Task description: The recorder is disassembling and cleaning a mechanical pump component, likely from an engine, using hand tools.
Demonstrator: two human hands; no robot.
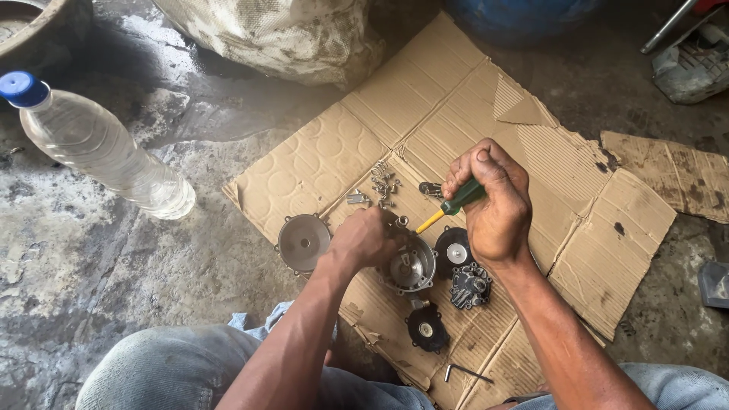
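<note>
Nearest us, our left hand [363, 239] clamps the round metal housing [411, 266] — our right hand [492, 199] clenches one green-handled screwdriver [454, 204]; two black diaphragm discs [427, 328] — one round cover [303, 241].

Setting: wet, stained concrete floor [99, 266] w/ flattened cardboard sheet [607, 235] at centre, torn cardboard scrap [668, 171] at right, clear plastic bottle w/ blue cap [99, 148] lying upper left, dirty sack [281, 34] at top, blue drum [516, 15] behind; diffuse daylight.

round grey metal housing [411, 267] open-side up on cardboard, green-handled screwdriver [449, 206] tilted.
</note>
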